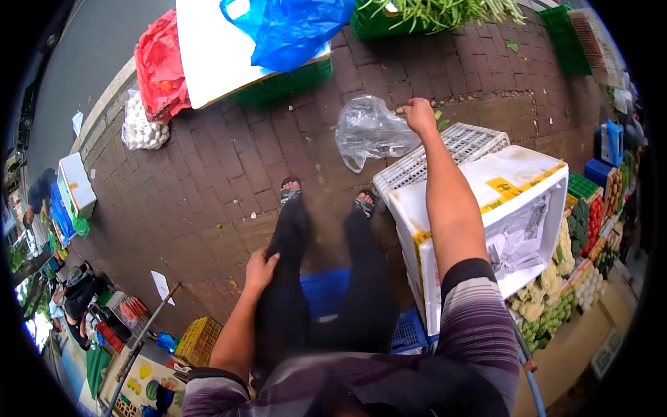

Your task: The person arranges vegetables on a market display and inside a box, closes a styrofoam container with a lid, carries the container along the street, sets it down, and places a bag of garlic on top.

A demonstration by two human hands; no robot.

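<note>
My right hand (pixel 419 115) reaches forward, its fingers closed on the edge of a clear plastic bag (pixel 369 132). The bag hangs crumpled to the left of the hand, over the brick pavement. Beneath my right forearm are a white plastic crate (pixel 450 151) and a white foam box (pixel 517 163) with yellow tape, tipped so its opening faces right. My left hand (pixel 260 270) is beside my left thigh, with the thumb apart and nothing seen in it. Some of its fingers are hidden from this angle.
Ahead, a blue plastic bag (pixel 295 31) lies on a white board (pixel 208 59). Left of it are a red bag (pixel 161 66) and a bag of garlic (pixel 144 124). Green vegetables (pixel 451 12) fill a crate. Cauliflower (pixel 538 295) and other produce line the right; a yellow crate (pixel 198 340) stands left.
</note>
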